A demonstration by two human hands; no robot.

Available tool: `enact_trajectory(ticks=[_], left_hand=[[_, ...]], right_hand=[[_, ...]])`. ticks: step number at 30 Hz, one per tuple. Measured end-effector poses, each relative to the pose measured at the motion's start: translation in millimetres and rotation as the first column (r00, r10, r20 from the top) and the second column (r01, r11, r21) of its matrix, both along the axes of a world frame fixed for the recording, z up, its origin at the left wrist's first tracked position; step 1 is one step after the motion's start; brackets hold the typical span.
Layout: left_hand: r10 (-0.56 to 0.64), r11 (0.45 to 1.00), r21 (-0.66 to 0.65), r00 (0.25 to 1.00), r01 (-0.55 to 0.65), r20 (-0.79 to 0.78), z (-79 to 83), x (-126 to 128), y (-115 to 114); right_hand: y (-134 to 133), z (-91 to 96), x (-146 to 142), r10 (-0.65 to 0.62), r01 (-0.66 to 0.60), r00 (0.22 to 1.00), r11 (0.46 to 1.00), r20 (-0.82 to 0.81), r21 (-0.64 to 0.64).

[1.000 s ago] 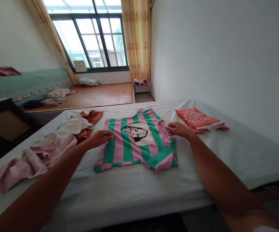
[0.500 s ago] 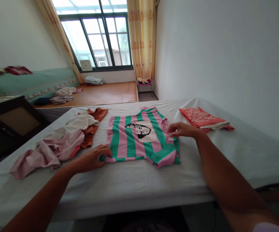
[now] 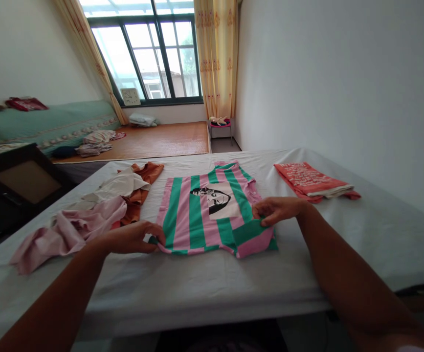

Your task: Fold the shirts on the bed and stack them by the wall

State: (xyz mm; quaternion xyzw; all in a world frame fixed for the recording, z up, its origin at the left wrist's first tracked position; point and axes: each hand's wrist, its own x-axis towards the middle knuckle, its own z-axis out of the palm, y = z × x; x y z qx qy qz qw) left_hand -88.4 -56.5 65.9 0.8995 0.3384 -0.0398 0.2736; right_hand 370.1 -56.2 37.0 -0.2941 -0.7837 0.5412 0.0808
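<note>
A pink and green striped T-shirt (image 3: pixel 197 215) with a black-and-white face print lies flat on the white-sheeted bed (image 3: pixel 234 278) in front of me. My left hand (image 3: pixel 133 237) pinches the shirt's near left bottom corner. At the right side of the shirt, my right hand (image 3: pixel 276 209) is closed on the folded edge near the hem. Both forearms reach in from the bottom of the view.
A pile of pink, cream and orange clothes (image 3: pixel 94 210) lies to the left on the bed. A folded coral garment (image 3: pixel 314 182) sits at the right, near the white wall. Beyond are a wooden platform, a green-covered bed and a window with yellow curtains.
My left hand slid from the shirt's left side down to its near left corner and gripped it. The right hand moved nearer along the right edge and pinched the cloth.
</note>
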Motion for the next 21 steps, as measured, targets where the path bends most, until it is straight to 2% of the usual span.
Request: enact_trajectory(ticks=[3,5,6,7,8,10,11,12,13,15,16,19,21], left_hand=[[-0.005,0.995,-0.102,0.999,0.010,0.046,2.4,2.8,10.0],[0.090,0.989,-0.132,0.985,-0.071,0.144,-0.4,5.6,24.7],[0.185,0.978,-0.139,0.957,-0.157,0.224,-3.2,7.8,34.2],[0.304,0.952,-0.146,0.896,-0.270,0.324,-7.0,10.6,44.4],[0.426,0.904,-0.164,0.794,-0.395,0.434,-11.7,13.9,54.7],[0.606,0.768,-0.265,0.529,-0.583,0.594,-23.0,21.4,72.1],[0.667,0.705,-0.342,0.417,-0.622,0.617,-28.9,25.1,78.0],[0.719,0.651,-0.420,0.336,-0.633,0.609,-34.7,28.3,81.6],[0.761,0.608,-0.481,0.290,-0.632,0.581,-39.9,30.6,83.0],[0.807,0.558,-0.529,0.271,-0.639,0.525,-48.2,32.0,80.8],[0.811,0.553,-0.519,0.278,-0.651,0.515,-50.8,31.0,78.2],[0.793,0.574,-0.450,0.328,-0.684,0.514,-53.8,24.4,71.0],[0.762,0.621,-0.408,0.395,-0.669,0.513,-53.7,20.2,68.4]], right_hand=[[0.0,-0.6,-2.9,-0.035,0.033,0.999,0.998,-0.036,-0.056],[4.1,-1.9,-9.5,-0.194,0.192,0.976,0.981,-0.100,-0.024],[7.7,-2.8,-13.4,-0.324,0.329,0.930,0.944,-0.174,0.001],[12.2,-4.1,-17.2,-0.456,0.479,0.847,0.878,-0.272,0.019],[17.3,-5.7,-20.2,-0.560,0.612,0.738,0.790,-0.378,0.024],[28.1,-10.8,-21.9,-0.652,0.783,0.534,0.622,-0.538,0.024],[33.0,-14.2,-20.1,-0.665,0.826,0.479,0.562,-0.573,0.039],[37.1,-18.3,-16.5,-0.681,0.856,0.452,0.513,-0.577,0.066],[40.4,-22.7,-11.4,-0.708,0.877,0.441,0.470,-0.552,0.098],[44.2,-31.5,0.7,-0.787,0.900,0.431,0.409,-0.441,0.151],[45.0,-35.3,6.6,-0.820,0.900,0.436,0.399,-0.370,0.176],[44.9,-42.8,18.3,-0.861,0.846,0.483,0.415,-0.156,0.334],[44.3,-45.3,19.7,-0.866,0.767,0.499,0.428,-0.026,0.478]])
